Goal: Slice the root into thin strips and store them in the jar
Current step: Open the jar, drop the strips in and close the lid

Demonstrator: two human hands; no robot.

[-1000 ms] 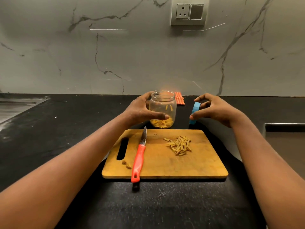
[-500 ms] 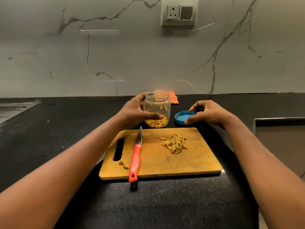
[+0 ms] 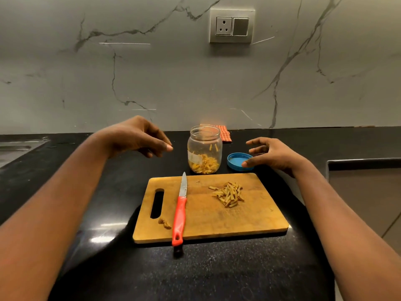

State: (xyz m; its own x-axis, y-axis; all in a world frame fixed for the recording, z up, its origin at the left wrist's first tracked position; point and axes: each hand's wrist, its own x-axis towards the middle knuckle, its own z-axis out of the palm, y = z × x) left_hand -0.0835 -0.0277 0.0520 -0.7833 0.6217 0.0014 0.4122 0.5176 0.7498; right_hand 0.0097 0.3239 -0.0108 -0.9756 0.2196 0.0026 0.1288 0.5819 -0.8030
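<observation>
A clear jar (image 3: pixel 204 148) stands open on the black counter just behind the wooden cutting board (image 3: pixel 256 220), with yellow strips in its bottom. A pile of cut root strips (image 3: pixel 229 194) lies on the board's right half. The red-handled knife (image 3: pixel 180 216) lies on the board, blade pointing away. A small root scrap (image 3: pixel 164 223) sits by the handle slot. The blue lid (image 3: pixel 238 161) lies upturned right of the jar. My left hand (image 3: pixel 138 137) hovers left of the jar, holding nothing. My right hand (image 3: pixel 271 154) is beside the lid, fingers spread, thumb at its rim.
An orange checked cloth (image 3: pixel 224 132) lies behind the jar at the wall. A sink (image 3: pixel 15 148) is at the far left. A recessed tray or hob edge (image 3: pixel 364 164) is at the right. A wall socket (image 3: pixel 231 26) sits above.
My left hand let go of the jar and pulled away to the left. My right hand set the blue lid down beside the jar and released it, fingers spreading.
</observation>
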